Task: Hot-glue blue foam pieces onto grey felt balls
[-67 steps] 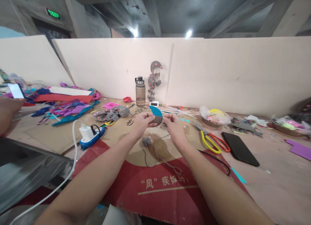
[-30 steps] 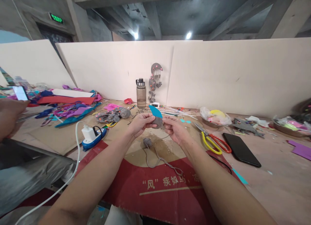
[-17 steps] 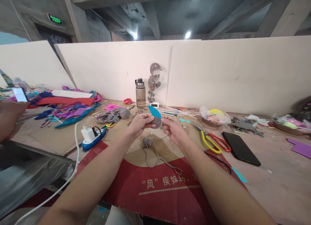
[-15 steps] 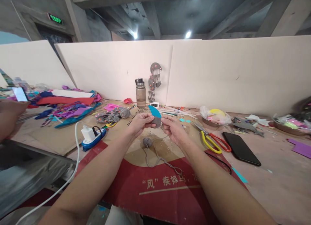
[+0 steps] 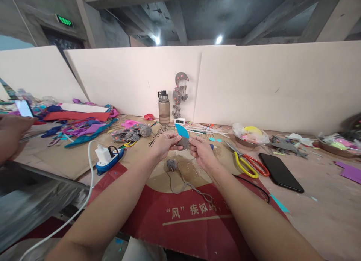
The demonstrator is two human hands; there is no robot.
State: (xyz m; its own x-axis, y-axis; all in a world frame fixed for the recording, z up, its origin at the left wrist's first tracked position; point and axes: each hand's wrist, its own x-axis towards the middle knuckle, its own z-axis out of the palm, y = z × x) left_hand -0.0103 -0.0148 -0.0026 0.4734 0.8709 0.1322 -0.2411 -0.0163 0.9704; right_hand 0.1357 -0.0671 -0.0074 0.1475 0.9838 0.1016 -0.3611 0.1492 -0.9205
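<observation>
My left hand [image 5: 166,144] pinches the left side of a round grey piece [image 5: 184,142], with a pointed blue piece [image 5: 181,130] rising above it. At the right edge of the grey piece, my right hand [image 5: 200,149] is closed with fingertips pressed together; grey yarn runs below it, and what exactly the fingers grip is too small to tell. Under the hands a small ball of grey yarn [image 5: 172,164] lies on the cardboard, its loose strand [image 5: 186,184] trailing over the red printed sheet [image 5: 180,231].
Scissors [image 5: 245,159] and a black phone [image 5: 280,172] lie to the right. A bottle [image 5: 164,108] stands behind the hands. On the left are a power strip [image 5: 109,161], a white cable [image 5: 90,178] and colourful scraps [image 5: 81,129]. Another person's hand [image 5: 12,135] is at the far left.
The view has shifted slightly. Both hands keep nearly the same pose around the grey and blue pieces, and a small dark blue object now shows beside my right hand.
</observation>
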